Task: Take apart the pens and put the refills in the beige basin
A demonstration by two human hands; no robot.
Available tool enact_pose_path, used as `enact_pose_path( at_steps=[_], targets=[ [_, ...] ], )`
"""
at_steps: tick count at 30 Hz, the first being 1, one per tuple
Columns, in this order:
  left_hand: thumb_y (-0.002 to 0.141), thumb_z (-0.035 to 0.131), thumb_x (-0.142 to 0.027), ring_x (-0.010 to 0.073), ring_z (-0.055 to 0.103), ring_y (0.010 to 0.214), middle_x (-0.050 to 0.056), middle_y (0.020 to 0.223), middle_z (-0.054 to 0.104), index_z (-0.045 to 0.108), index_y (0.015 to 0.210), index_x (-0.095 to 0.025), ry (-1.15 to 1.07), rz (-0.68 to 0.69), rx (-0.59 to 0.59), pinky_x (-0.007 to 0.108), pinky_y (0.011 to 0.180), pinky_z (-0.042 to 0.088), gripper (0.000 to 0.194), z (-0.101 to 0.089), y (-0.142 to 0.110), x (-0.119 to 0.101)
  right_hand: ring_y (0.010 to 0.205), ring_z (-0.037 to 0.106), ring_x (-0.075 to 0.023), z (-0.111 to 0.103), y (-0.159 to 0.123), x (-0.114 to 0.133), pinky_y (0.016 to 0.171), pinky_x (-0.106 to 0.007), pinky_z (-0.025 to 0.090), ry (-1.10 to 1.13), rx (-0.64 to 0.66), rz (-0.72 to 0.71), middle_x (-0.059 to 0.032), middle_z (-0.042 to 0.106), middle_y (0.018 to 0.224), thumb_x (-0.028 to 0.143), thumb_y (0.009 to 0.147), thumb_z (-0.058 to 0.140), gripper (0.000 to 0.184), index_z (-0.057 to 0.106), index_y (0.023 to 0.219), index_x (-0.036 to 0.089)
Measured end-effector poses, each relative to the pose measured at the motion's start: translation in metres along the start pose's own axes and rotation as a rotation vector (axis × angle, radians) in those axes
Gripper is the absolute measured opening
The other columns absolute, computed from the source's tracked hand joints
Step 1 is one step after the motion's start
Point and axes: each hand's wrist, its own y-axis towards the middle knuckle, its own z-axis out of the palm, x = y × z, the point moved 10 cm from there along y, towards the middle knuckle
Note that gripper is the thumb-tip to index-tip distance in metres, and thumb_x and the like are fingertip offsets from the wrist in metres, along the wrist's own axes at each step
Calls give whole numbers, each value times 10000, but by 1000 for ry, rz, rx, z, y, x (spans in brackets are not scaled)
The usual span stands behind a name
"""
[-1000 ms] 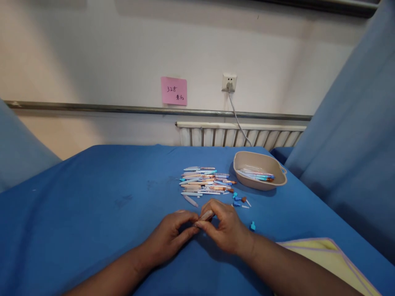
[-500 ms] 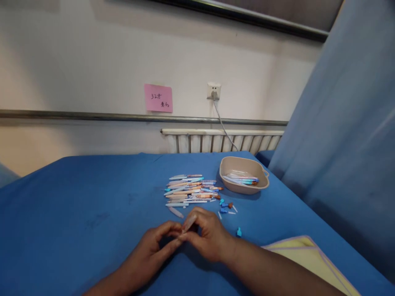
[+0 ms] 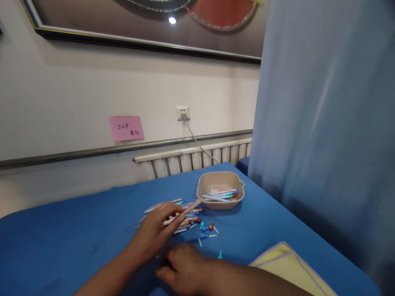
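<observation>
My left hand (image 3: 159,228) is closed on a slim, pale, see-through pen barrel (image 3: 194,206), which slants up to the right, its far end in line with the beige basin's near rim. Beneath and beyond that hand lies a pile of pens (image 3: 185,222), white, orange and blue, partly covered by the fingers. My right hand (image 3: 184,267) is low over the blue cloth, nearer to me, with its fingers curled in. Blur and the back of the hand hide whatever may be in them.
Behind the pile stands a beige basin (image 3: 220,176) with several pens in it. Small blue, teal and brown pen parts (image 3: 205,230) and short white pieces lie right of the pile. A folded yellow cloth (image 3: 280,263) is at the front right. A blue curtain (image 3: 308,123) hangs along the right.
My hands have parted. The left has moved forward over the pens with the barrel; the right has dropped lower and nearer to me. The view has swung right and tilted up.
</observation>
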Motion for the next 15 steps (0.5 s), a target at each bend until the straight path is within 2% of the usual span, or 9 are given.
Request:
enact_pose_path(
  at_steps=[1, 3, 4, 7, 9, 11, 13, 15],
  targets=[
    [896, 475, -416, 221, 594, 880, 53, 936, 682, 664, 958, -213, 84, 59, 24, 304, 790, 455, 284, 5, 21, -12, 731, 674, -228, 1, 1, 2, 504, -256, 386, -26, 21, -12, -79, 733, 873, 437, 858, 464, 341, 680, 899, 176],
    [913, 457, -376, 229, 584, 891, 70, 941, 681, 671, 962, -202, 279, 145, 137, 321, 791, 445, 280, 28, 60, -30, 714, 676, -226, 2, 0, 8, 489, -255, 393, -64, 69, -39, -82, 737, 854, 452, 846, 475, 360, 694, 884, 169],
    [914, 458, -344, 229, 584, 900, 77, 943, 680, 674, 972, -201, 378, 166, 197, 321, 788, 446, 266, 42, 78, -33, 711, 677, -223, 0, -2, 12, 485, -252, 400, -77, 87, -54, -81, 738, 848, 442, 843, 481, 354, 700, 882, 167],
    [850, 569, -272, 245, 592, 928, 92, 942, 678, 689, 936, -191, 449, 167, 276, 322, 780, 458, 169, 82, 121, -33, 679, 677, -196, -10, -8, 24, 463, -232, 414, -90, 103, -105, -48, 740, 811, 355, 831, 498, 273, 705, 909, 194],
    [829, 611, -238, 241, 611, 896, 102, 928, 675, 690, 912, -174, 493, 145, 345, 326, 755, 480, 131, 110, 140, -25, 649, 674, -181, -19, -13, 28, 444, -225, 418, -99, 65, -117, -27, 741, 822, 323, 833, 490, 254, 690, 958, 232],
    [872, 589, -264, 218, 613, 905, 99, 1014, 646, 648, 993, -153, 529, 135, 416, 357, 782, 502, 175, 134, 150, -17, 649, 676, -181, -26, -15, 27, 433, -227, 423, -100, 36, -94, -16, 741, 844, 322, 842, 475, 261, 670, 1005, 263],
    [907, 550, -290, 207, 605, 947, 88, 1121, 598, 579, 1112, -151, 555, 134, 471, 395, 811, 513, 250, 151, 155, -12, 680, 681, -194, -25, -14, 24, 448, -233, 441, -93, 40, -67, -17, 739, 853, 327, 830, 500, 266, 658, 1035, 266],
    [915, 539, -293, 211, 597, 974, 88, 1168, 572, 543, 1166, -154, 569, 134, 507, 412, 820, 515, 287, 162, 158, -10, 697, 681, -207, -17, -11, 23, 468, -244, 458, -92, 97, -64, -19, 739, 860, 318, 813, 527, 271, 660, 1041, 256]
  ],
)
